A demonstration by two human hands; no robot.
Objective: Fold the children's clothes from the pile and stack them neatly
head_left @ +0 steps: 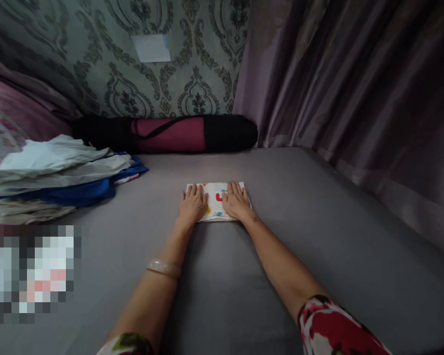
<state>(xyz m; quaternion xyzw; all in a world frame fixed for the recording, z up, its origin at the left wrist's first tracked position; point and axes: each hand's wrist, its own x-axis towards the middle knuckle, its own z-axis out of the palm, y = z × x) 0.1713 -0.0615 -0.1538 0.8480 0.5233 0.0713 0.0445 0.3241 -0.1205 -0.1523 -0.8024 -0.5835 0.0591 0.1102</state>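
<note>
A small folded white cloth [215, 203] with red, blue and yellow prints lies flat on the grey bed sheet [222, 276]. My left hand [193, 203] rests palm down over its left side, fingers stretched forward. Over the right side lies my right hand [237, 201], also flat with the fingers pointing away from me. Between the two hands the printed middle of the cloth shows. Its side parts are covered by my palms. A pale bangle [163, 267] circles my left forearm.
Left of me sits a pile of folded clothes [55, 167], white, blue and beige. A long black and maroon bag [170, 133] lies along the patterned wall [203, 64]. Purple curtains [318, 84] hang on the right. A pixelated patch hides something at lower left.
</note>
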